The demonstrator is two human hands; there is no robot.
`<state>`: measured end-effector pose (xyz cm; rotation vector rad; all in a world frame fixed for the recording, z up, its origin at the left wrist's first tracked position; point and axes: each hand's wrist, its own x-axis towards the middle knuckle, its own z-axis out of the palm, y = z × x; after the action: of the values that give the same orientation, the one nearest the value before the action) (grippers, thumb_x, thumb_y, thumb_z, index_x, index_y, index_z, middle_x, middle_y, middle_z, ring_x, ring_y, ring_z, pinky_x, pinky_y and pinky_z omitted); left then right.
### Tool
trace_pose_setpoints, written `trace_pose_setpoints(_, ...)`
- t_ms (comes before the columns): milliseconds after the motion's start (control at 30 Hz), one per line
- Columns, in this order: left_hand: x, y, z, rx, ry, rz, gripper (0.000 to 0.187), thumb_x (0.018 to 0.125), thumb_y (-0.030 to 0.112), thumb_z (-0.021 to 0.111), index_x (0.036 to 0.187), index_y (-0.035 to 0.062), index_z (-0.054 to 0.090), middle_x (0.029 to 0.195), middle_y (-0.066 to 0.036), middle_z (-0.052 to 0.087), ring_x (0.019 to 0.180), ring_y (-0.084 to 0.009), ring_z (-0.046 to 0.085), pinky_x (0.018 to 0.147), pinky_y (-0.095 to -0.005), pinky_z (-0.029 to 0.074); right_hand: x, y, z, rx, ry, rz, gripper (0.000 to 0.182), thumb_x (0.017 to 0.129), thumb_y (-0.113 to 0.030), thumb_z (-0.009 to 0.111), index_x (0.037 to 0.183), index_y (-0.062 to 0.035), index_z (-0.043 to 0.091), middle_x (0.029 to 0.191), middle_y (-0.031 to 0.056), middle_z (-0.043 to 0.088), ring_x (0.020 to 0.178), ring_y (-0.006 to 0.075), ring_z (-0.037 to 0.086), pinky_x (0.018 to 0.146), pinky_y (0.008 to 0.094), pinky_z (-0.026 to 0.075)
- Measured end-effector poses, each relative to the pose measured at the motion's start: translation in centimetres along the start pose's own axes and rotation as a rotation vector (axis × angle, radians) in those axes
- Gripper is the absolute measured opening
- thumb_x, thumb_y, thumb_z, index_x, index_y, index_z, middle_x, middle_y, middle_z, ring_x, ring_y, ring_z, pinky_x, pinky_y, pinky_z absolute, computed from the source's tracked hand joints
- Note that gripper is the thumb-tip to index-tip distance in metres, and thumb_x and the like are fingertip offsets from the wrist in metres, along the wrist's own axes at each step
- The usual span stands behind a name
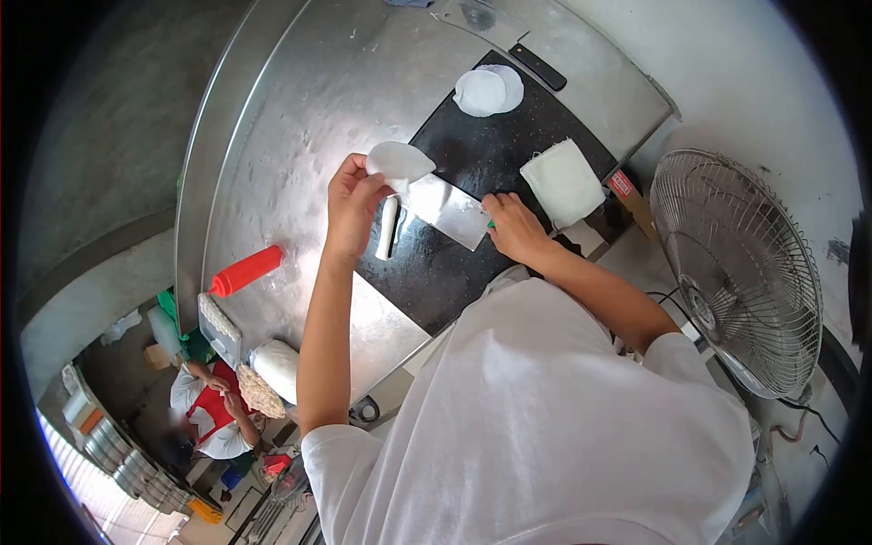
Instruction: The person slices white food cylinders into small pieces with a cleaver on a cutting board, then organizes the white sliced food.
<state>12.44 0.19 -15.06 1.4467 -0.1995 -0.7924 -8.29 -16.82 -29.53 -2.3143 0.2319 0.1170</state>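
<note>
Metal worktable [300,109], black board [445,282] on it, under both hands. Left hand [354,204]: thumb and fingers pinching a thin white disc [400,161], raised over the board. Right hand [516,225]: fingers curled at the right end of a broad metal blade [445,207]; bit of green by the thumb, can't tell how firm the grip is. White handle [388,229] just below left hand, on the board. Folded white cloth [563,183] just right of right hand. Red bottle [247,271] left of left hand. Beyond both hands: overlapping white discs [481,93], then black-handled knife [537,66]. Fan [736,272] well right of right hand. Co-worker in red apron [216,404], far off past left forearm.
</note>
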Motion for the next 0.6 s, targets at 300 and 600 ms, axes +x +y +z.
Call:
trace_pose_setpoints(300,0.4,-5.2,2.0,0.255,0.142,0.052,0.019,0.092,-0.006,0.061,0.108,0.0029,0.058,0.098,-0.005,0.064,0.087,-0.0142,0.067,0.082,-0.0301,0.057,6.0,-0.3,-2.8,0.668,0.218,0.197,0.048,0.081,-0.001,0.07,0.127,-0.0009,0.055,0.126,0.0214,0.06,0.108,0.0336,0.065,0.094,0.0426,0.054)
trace_pose_setpoints(600,4.4,-10.7,2.6,1.104,-0.279,0.477,0.049,0.085,-0.005,0.065,0.131,0.0073,0.056,0.129,-0.018,0.062,0.113,-0.0367,0.066,0.098,-0.043,0.054,4.5,2.1,-3.8,0.598,0.161,0.243,0.04,0.087,0.005,0.062,0.126,-0.0004,0.057,0.117,0.0155,0.069,0.097,0.0244,0.07,0.087,0.0368,0.056)
